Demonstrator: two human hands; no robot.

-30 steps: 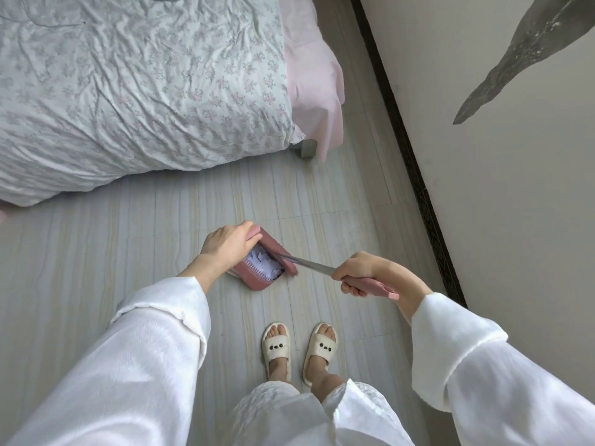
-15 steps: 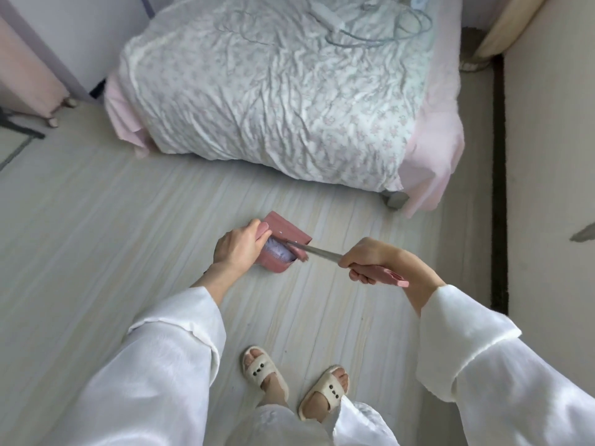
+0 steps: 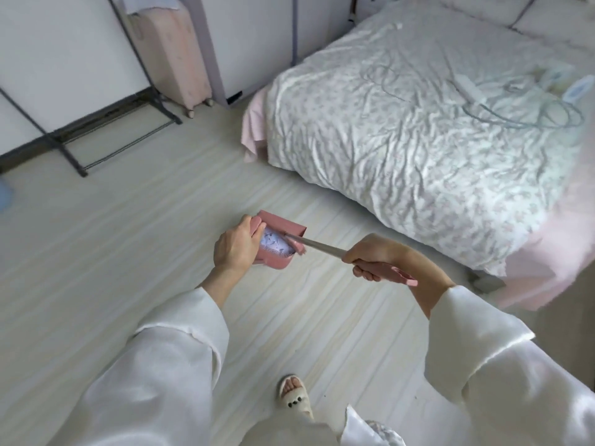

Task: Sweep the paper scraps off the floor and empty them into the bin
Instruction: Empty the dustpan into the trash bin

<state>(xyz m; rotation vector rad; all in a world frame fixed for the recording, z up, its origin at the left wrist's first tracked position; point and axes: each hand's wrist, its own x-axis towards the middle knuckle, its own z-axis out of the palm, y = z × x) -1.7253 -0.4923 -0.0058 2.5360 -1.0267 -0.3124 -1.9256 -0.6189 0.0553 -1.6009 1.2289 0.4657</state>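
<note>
Bedroom, pale plank floor (image 3: 135,259). Pink dustpan (image 3: 277,252) w/ paper scraps (image 3: 273,244) inside, held up over floor: left hand (image 3: 236,247) grips its side, right hand (image 3: 373,259) clenched round handle (image 3: 325,249). Bed (image 3: 418,123) beyond, to the right.

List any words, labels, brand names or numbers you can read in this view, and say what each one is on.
None can be read.
Pink dustpan: no label visible.
Broom handle: no print visible.
Slipper: dark dots only, no letters.
Pink suitcase: a pale tag near its top, too blurred to read.
Items on the bed, cables and a white and blue object: too blurred for any text.
</note>
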